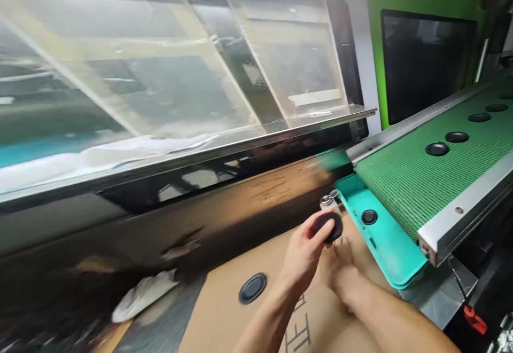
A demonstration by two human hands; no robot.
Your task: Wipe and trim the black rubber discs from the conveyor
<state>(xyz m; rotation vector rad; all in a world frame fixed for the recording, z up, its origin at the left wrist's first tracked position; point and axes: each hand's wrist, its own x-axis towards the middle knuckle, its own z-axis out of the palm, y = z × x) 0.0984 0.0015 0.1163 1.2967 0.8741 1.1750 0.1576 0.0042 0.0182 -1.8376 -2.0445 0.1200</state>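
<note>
My left hand (306, 249) grips a black round dished disc (333, 227) between thumb and fingers, its face tipped toward me. Just below and to the right, my right hand (339, 267) is close to the disc's lower edge. Its fingers are bent upward, blurred and partly covered, so I cannot tell whether they pinch anything. A similar black disc (253, 288) lies on the brown cardboard (216, 299) to the left of my forearm. Behind the held disc stands a small pale bottle (325, 202) with a metallic top, partly hidden by my fingers.
On the right, a green conveyor belt (404, 193) carries several black discs (436, 149). A turquoise tray (395, 251) under its end holds one disc (369, 217). A whitish glove-like item (144, 295) lies at lower left. Clear machine panels (296, 64) rise behind; a red-handled tool (475, 319) is at lower right.
</note>
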